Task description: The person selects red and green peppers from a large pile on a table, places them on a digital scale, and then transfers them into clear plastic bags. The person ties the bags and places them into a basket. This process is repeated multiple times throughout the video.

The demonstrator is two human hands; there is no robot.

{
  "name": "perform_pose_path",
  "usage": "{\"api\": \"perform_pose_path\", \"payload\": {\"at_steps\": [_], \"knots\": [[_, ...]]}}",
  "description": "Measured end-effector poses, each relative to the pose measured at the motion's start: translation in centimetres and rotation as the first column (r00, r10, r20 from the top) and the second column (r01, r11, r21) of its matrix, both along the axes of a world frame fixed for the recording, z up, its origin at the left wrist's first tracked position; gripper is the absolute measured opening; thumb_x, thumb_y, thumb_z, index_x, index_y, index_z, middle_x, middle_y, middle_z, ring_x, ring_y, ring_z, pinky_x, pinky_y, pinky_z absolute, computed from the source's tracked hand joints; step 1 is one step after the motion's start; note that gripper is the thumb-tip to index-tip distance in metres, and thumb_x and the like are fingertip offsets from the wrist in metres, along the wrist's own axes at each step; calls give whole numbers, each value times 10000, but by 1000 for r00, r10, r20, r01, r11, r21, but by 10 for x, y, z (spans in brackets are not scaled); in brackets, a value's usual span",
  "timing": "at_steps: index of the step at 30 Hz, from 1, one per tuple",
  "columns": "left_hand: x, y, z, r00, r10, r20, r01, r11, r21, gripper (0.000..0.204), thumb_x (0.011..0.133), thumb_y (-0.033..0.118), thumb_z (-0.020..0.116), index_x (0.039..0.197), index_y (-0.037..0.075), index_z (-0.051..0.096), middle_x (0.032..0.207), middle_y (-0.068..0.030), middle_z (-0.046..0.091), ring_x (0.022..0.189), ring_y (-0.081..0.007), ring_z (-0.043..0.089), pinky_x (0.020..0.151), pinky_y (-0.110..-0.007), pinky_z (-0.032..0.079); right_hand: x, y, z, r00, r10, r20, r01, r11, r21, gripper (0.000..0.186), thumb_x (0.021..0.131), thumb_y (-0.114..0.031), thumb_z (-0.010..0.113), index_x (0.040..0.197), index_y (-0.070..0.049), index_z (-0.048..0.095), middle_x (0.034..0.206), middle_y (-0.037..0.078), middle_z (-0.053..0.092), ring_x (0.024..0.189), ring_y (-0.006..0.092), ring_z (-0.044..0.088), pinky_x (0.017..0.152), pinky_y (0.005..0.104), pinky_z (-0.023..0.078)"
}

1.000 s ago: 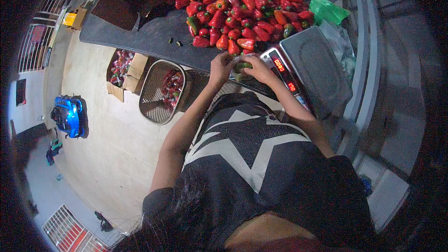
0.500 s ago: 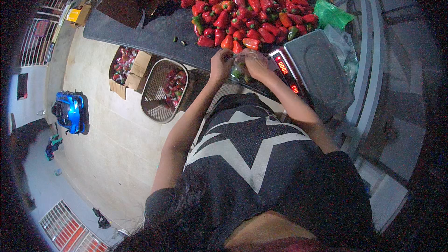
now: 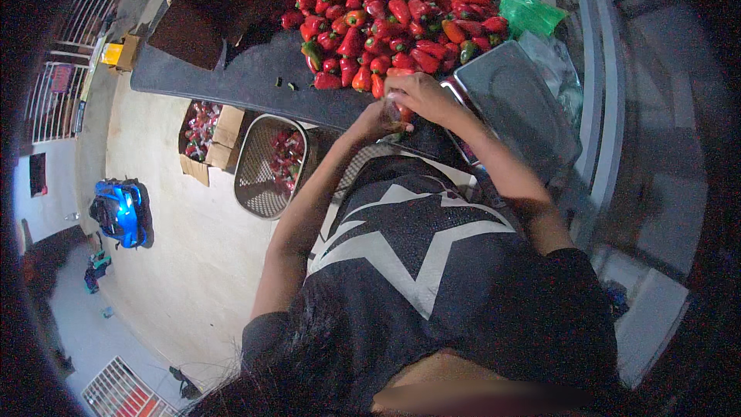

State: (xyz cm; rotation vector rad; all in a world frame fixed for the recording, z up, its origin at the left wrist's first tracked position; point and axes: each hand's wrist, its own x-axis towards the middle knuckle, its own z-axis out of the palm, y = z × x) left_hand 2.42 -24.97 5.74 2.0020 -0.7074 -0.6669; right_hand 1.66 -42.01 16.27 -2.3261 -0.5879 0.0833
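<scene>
Near the table's front edge, my left hand (image 3: 377, 119) holds a small clear plastic bag (image 3: 395, 130) with something green in it, partly hidden by the fingers. My right hand (image 3: 421, 97) arches over it, closed on a red pepper (image 3: 403, 111) at the bag's top. A large pile of glossy red peppers (image 3: 378, 27), a few green or orange, lies just beyond on the dark table (image 3: 193, 77). Beside my right forearm is a digital scale (image 3: 509, 100), its display mostly covered by the arm.
Brown cardboard (image 3: 185, 38) lies on the table's left. A green bag (image 3: 531, 9) and clear bags (image 3: 559, 77) are at the right. Below sit a carton (image 3: 224, 131) and a mesh basket (image 3: 255, 162), both holding red items. A blue backpack (image 3: 122, 212) lies left. Metal rails (image 3: 598, 108) run right.
My right hand has moved up and left, over the bag, and a red pepper now shows between my hands. My left hand has shifted down. The scale's display has become hidden.
</scene>
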Motion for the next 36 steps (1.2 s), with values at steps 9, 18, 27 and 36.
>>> {"api": "perform_pose_path", "payload": {"at_steps": [9,18,27,36], "knots": [[32,-2,101,949,165,-268,-260,892,-371,234,856,226,640,1028,70,619,874,13,624,797,-89,568,728,-258,465,11,-39,23,992,88,-93,-54,947,316,602,699,-151,730,1241,-70,480,1163,80,555,1044,185,528,916,345,419],[50,26,170,967,111,-231,-186,923,-336,928,670,395,782,1370,42,284,1257,-119,494,1122,-243,503,943,-377,417,64,17,53,983,63,171,-110,954,281,307,864,-249,573,1109,-65,589,1054,117,620,967,229,580,876,371,440],[34,7,162,772,257,-581,-502,808,-309,687,789,361,701,1309,40,388,1258,-89,498,1135,-217,499,967,-358,397,121,66,72,928,281,246,-315,943,107,334,851,-331,557,839,1,597,770,201,597,693,334,595,605,428,437],[30,-7,165,748,31,-663,-481,714,-509,395,904,339,553,1157,37,527,1121,-94,592,968,-195,610,839,-333,512,161,34,63,909,415,-44,-415,891,-186,397,869,-395,534,984,-19,589,830,148,587,810,270,583,720,385,444]]}}
